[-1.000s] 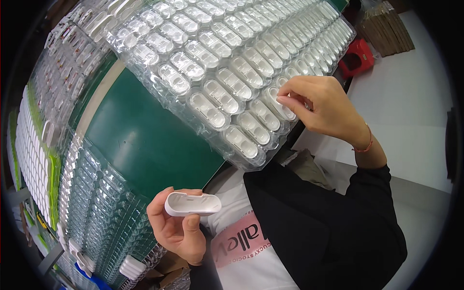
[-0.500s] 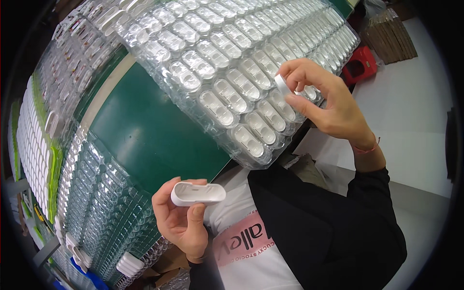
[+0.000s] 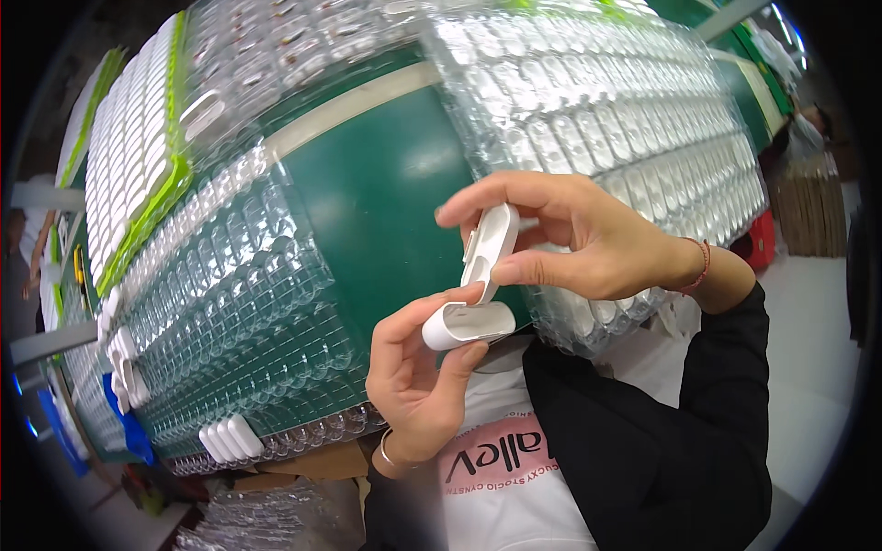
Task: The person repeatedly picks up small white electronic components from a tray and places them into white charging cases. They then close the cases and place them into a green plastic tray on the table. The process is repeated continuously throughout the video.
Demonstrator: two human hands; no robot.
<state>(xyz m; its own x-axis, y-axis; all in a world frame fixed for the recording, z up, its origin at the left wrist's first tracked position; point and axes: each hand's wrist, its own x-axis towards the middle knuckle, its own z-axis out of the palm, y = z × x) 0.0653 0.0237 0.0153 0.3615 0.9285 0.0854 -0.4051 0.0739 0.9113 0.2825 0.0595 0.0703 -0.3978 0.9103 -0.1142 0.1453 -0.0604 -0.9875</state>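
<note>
My left hand (image 3: pixel 418 390) grips a small white hollow oval shell (image 3: pixel 446 329) between thumb and fingers, its opening turned up toward the right. In my right hand (image 3: pixel 602 243) is a white oval piece with rounded recesses (image 3: pixel 496 241), pinched by the thumb below and fingers behind. This piece is tilted, with its lower end right at the rim of the shell. Whether the two parts touch cannot be made out. Both hands are in front of my chest, over the near edge of the green table (image 3: pixel 377 174).
A clear blister tray (image 3: pixel 588 101) with rows of white pieces lies at the upper right. Another clear blister tray (image 3: pixel 248 303) is on the left, beside several white cases (image 3: pixel 230 439). Green-edged trays of white parts (image 3: pixel 138 156) stand farther left. Stacked cardboard (image 3: pixel 808 216) is at far right.
My right hand has moved left from over the filled blister tray, bringing its white piece to the shell. My left hand still holds the shell. The view has turned leftward.
</note>
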